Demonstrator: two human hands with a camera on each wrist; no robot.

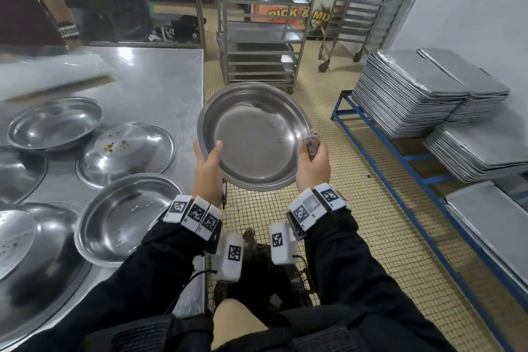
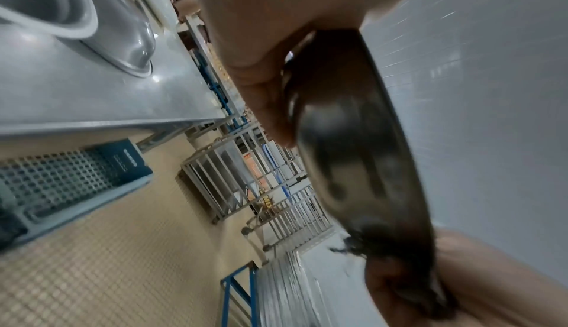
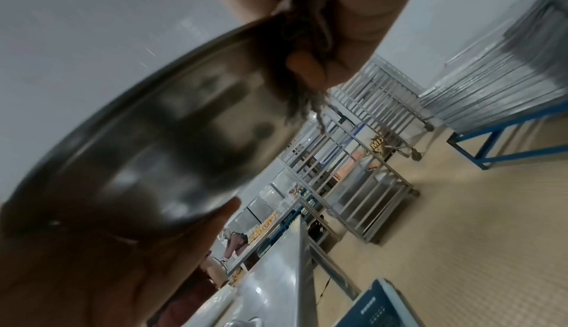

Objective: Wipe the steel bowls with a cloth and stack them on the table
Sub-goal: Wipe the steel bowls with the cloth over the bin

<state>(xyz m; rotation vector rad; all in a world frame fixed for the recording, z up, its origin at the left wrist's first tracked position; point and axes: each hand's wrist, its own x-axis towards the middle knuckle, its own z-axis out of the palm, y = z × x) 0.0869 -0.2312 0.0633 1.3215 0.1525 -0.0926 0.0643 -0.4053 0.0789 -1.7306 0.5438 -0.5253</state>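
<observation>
I hold a shallow steel bowl in the air over the tiled floor, just right of the steel table. My left hand grips its left rim, thumb inside. My right hand pinches a dark brownish cloth against the right rim. The left wrist view shows the bowl's underside with my left hand's fingers beneath it. In the right wrist view the cloth is bunched between my right hand's fingers at the bowl's edge. Several other steel bowls lie on the table, one nearest me.
An upturned bowl carries food crumbs. Stacks of metal trays sit on a blue frame at the right. Two wheeled tray racks stand ahead. Another person's arm is at the far left. A blue crate sits under the table.
</observation>
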